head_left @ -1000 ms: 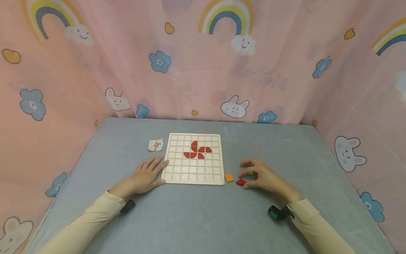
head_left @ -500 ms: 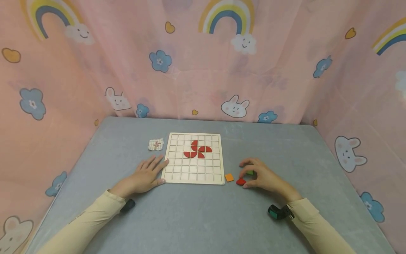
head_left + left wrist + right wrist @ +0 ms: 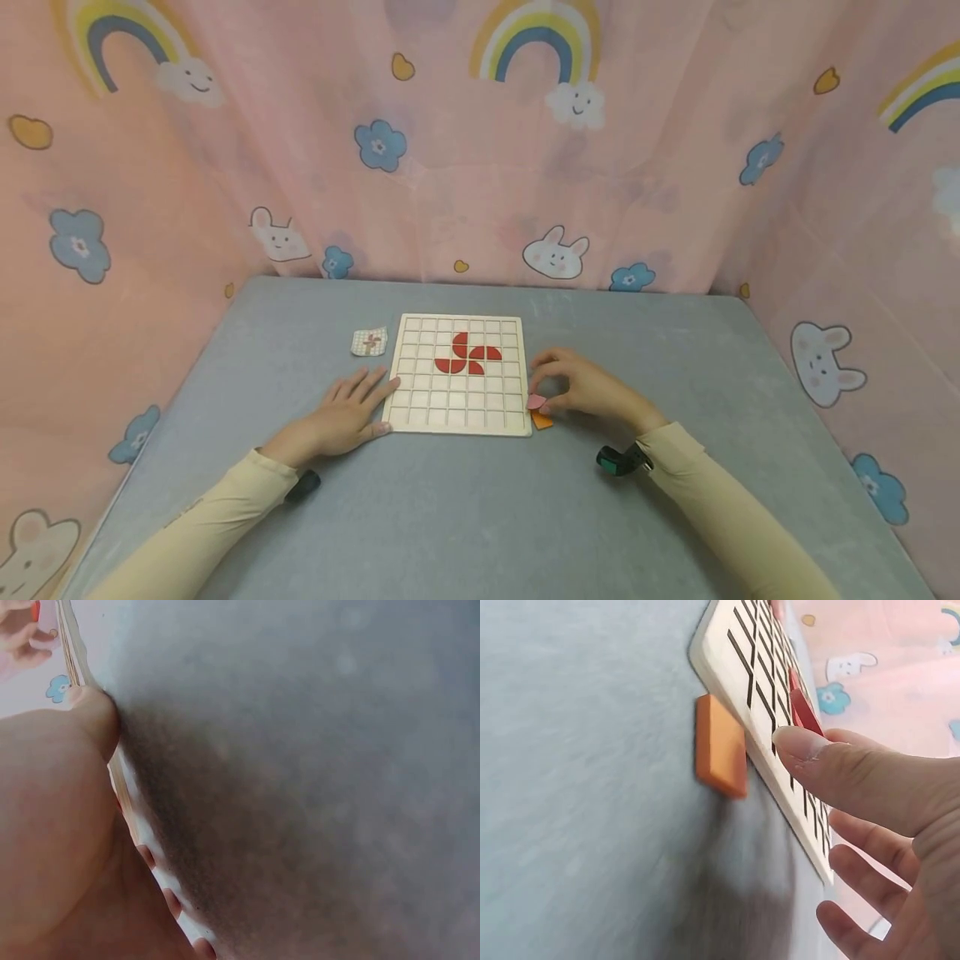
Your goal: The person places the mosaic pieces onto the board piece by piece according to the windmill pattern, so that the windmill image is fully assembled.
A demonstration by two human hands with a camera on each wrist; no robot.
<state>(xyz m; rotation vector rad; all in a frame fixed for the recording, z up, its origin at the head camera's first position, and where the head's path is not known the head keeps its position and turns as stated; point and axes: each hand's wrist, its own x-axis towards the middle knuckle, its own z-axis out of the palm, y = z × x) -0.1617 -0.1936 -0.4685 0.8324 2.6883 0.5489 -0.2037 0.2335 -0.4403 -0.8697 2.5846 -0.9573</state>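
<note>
My right hand [image 3: 577, 385] pinches a red petal-shaped piece [image 3: 536, 402] between thumb and fingertips, raised beside the right edge of a pale wooden grid board [image 3: 420, 408]. In the right wrist view the red piece [image 3: 807, 712] stands edge-on above the thumb tip, the other fingers loosely bent. An orange square tile [image 3: 542, 421] lies just below that hand, near the board's lower right corner. My left hand [image 3: 341, 417] lies with fingers spread, its fingertips and thumb at the board's left edge. Red quarter-round pieces [image 3: 446, 366] form a pinwheel on the board.
A small paper card [image 3: 369, 342] printed with a red pinwheel on a grid lies left of the board. The grey table [image 3: 450, 517] reaches back to a pink patterned curtain [image 3: 450, 192].
My right hand has picked up the red piece and carried it left and away from me to the board's right edge. The green piece is out of sight. My left hand stays put.
</note>
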